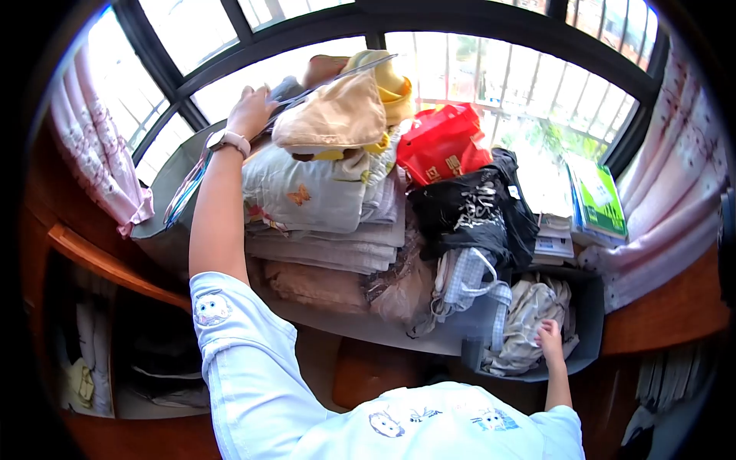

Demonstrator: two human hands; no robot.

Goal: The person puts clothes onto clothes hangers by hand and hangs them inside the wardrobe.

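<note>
Two reaches: your left hand (253, 112), fingers curled, seems to pinch thin rods (305, 94), probably steadying peach cloth (333, 115) just beyond, while your right hand (550, 337), fingers loosely spread, touches crumpled clothes (529, 316) beneath, kept together by the grey bin (589, 322).

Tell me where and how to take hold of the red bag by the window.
Best pinch the red bag by its upper edge, coming from above. The edge looks free there, while the black bag crowds its lower front and the yellow cloth sits close on its left. Its creased sides look soft, so a gathered grip should suit.
</note>
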